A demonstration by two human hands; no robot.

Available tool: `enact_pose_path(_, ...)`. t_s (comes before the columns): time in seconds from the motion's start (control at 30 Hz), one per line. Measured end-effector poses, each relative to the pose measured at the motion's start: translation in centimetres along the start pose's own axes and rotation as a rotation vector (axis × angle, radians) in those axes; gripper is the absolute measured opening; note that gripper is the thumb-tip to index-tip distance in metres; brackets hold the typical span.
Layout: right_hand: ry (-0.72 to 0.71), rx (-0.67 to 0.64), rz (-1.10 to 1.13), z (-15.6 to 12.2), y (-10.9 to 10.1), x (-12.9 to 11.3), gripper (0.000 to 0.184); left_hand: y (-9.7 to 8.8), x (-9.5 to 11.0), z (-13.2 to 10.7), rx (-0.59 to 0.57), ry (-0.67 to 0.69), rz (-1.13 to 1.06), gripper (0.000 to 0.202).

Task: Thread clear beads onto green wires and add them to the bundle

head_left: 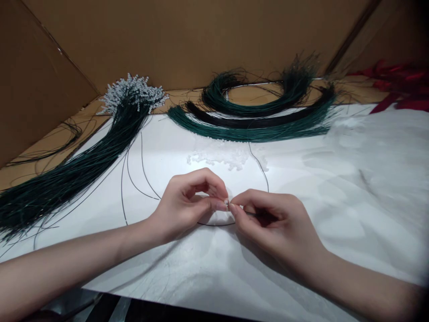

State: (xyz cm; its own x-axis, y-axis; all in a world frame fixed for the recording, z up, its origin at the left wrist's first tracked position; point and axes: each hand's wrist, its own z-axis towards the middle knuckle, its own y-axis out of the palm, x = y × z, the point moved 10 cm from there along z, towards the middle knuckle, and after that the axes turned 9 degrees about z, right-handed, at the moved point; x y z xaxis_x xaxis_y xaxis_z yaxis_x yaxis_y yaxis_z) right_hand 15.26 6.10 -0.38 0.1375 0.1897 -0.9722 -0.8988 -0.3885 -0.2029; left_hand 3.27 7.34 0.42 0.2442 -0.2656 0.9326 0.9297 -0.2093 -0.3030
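"Fingers?"
"The left hand point(177, 205) pinches a white bead point(226, 202) at dial centre; the right hand point(284, 223), tips together, meets it, its grip hidden. Hold both steady."
"Beyond?"
"Mind the loose wire point(262, 167) at two o'clock; the green wire bundle point(100, 158) lies at ten."

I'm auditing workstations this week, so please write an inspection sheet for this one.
Surface: white sheet, tiny white bits scattered centrally.
Job's things: small white piece at the fingertips; dark wire below the hands; white-tipped bundle at left; curved strand bundles behind the bits.
Clutter: loose strands beside the white-tipped bundle.
Left hand: pinching the white piece.
Right hand: fingertips closed beside it; exact grip hidden.
Cables: none identifiable.
Surroundings: brown walls; red material back right.
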Motion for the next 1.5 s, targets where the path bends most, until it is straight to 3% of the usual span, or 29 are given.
enact_pose_path(0.6,0.036,-0.021,0.018,0.00,0.20,0.32,0.018,-0.05,-0.27,-0.09,0.016,-0.018,-0.009,0.020)
enact_pose_path(1.0,0.049,-0.009,0.048,0.22,-0.03,0.29,0.021,0.01,-0.48,0.09,-0.028,-0.048,-0.090,0.006)
enact_pose_path(1.5,0.058,-0.046,0.036,0.09,0.28,0.39,0.020,0.05,-0.66,0.12,-0.029,-0.069,-0.111,0.009)
